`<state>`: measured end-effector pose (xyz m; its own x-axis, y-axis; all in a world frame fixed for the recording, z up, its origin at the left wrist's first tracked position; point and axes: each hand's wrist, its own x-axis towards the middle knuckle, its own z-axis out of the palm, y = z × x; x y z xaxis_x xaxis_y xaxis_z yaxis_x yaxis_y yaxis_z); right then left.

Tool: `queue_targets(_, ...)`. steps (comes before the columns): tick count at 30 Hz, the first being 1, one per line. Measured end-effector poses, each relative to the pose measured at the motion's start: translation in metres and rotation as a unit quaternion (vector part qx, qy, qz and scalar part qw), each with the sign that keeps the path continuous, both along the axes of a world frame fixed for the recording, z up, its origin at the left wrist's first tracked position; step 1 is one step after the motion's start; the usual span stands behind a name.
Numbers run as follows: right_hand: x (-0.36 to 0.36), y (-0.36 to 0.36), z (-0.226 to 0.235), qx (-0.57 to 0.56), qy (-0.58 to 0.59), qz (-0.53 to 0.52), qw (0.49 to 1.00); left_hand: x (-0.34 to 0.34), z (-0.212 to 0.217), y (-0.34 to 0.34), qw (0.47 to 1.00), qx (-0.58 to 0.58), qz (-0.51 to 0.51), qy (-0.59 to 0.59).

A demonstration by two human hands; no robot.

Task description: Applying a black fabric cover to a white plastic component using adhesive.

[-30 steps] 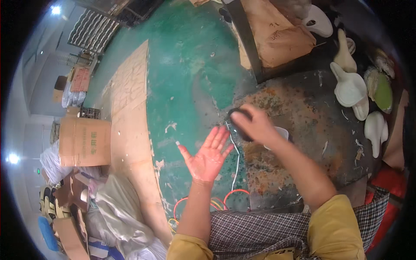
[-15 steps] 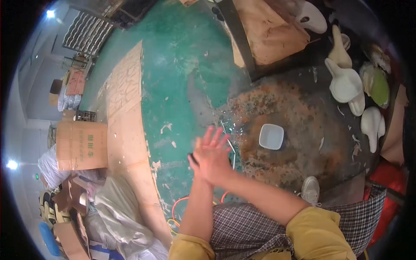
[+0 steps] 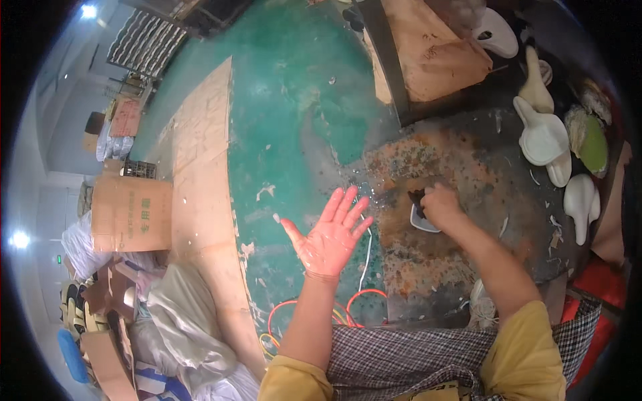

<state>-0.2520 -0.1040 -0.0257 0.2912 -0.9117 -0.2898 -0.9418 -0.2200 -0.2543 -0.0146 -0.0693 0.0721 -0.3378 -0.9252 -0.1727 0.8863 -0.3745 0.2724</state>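
Observation:
My left hand (image 3: 331,240) is raised with its palm up and its fingers spread; it is empty, and the palm looks wet and shiny. Over a small white square bowl (image 3: 422,223) on the stained metal tabletop, my right hand (image 3: 441,206) pinches a dark, soft-looking piece (image 3: 416,198), perhaps sponge or cloth. That piece reaches into or over the bowl's far side; the hand hides part of both, and the bowl's contents cannot be made out.
White saddle-shaped foam pieces (image 3: 543,139) lie along the table's right side. Brown paper (image 3: 438,60) covers a surface at the back. Left stand a cardboard box (image 3: 132,214) and grey sacks (image 3: 184,311). An orange hose (image 3: 364,292) loops on the green floor.
My hands were pressed together with a dark piece at the left wrist. Now they are apart: the right has gone to the bowl with a dark piece, and the left lies open, palm up.

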Motion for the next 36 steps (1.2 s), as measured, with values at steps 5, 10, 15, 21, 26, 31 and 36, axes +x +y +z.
queue_targets(5, 0.0, 0.009, -0.07, 0.102, 0.059, 0.028, 0.993, -0.018, -0.009, -0.008, 1.0, -0.019, -0.015, 0.003)
queue_targets(10, -0.015, -0.023, 0.035, 0.104, -0.249, -0.021, 0.963, -0.011, -0.011, -0.008, 1.0, 0.018, 0.02, 0.003)
queue_targets(15, 0.063, -0.001, 0.046, -0.159, -0.506, 0.068, 0.845, -0.017, -0.028, -0.016, 0.995, 0.072, 0.043, -0.054)
queue_targets(21, 0.124, -0.031, -0.003, 0.109, -0.439, -0.258, 0.854, -0.037, -0.04, -0.005, 0.986, 0.09, 0.05, -0.129)
queue_targets(26, 0.076, -0.06, -0.003, 0.184, -0.619, -0.293, 0.705, -0.003, -0.014, -0.002, 0.997, 0.047, 0.053, -0.034)
queue_targets(31, 0.054, -0.04, 0.049, -0.001, -0.633, 0.059, 0.772, -0.001, -0.001, -0.001, 0.997, 0.051, 0.045, -0.027)
queue_targets(36, 0.061, -0.034, 0.051, -0.201, -0.454, 0.229, 0.837, -0.022, 0.012, 0.005, 0.995, 0.083, 0.045, 0.011)
